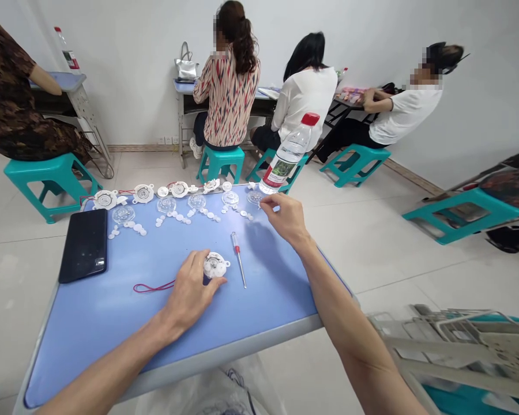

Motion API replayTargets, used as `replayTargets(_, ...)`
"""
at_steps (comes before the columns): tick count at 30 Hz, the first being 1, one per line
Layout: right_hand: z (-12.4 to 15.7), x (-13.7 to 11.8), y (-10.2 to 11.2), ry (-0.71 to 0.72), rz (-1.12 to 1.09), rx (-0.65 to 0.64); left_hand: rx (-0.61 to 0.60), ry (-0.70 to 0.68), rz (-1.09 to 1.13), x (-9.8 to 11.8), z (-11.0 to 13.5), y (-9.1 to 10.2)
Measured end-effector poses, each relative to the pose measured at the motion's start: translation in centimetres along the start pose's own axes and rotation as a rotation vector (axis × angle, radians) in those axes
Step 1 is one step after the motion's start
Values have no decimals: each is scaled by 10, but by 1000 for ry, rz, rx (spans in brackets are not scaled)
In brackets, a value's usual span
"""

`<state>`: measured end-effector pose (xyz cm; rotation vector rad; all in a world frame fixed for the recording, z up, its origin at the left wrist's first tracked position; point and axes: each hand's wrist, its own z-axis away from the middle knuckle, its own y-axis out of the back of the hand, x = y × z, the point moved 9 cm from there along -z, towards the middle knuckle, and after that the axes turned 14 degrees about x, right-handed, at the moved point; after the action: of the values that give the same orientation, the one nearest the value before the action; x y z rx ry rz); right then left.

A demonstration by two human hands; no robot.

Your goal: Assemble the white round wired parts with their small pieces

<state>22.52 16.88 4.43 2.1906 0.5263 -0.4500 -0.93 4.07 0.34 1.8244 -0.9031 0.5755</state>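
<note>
My left hand (194, 282) grips a round white plastic casing (216, 265) with a small loop tab, low over the blue table (155, 328). A red cord loop (153, 287) trails out on the left of that hand. Far right on the table, my right hand (285, 216) has thumb and forefinger pinched together beside a clear round cover (255, 197); whether something tiny is between the fingertips is hidden. Between the hands lies a screwdriver (238, 258) with a red and clear handle.
Several white casings (143, 193) line the far edge, with clear round covers (166, 204) and small white discs (173, 217) before them. A black phone (84, 245) lies left. A water bottle (283, 158) stands at the far right corner. Several people sit on teal stools (220, 161) beyond.
</note>
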Motion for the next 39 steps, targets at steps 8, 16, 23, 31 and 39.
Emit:
replayTargets(8,54,-97,12,221,-533,-364,-24,-11,22,2,1,-1)
replayTargets(16,97,-129,-2,409,-550,-655,-39,-18,31,5,-1,1)
replayTargets(23,108,-129,-15,435,-525,-699,-79,-6,73,5,-1,-1)
replayTargets(31,105,-126,-14,425,-532,-703,-107,-12,74,6,1,2)
replayTargets(39,103,-126,-11,454,-556,-690,-77,10,58,6,1,0)
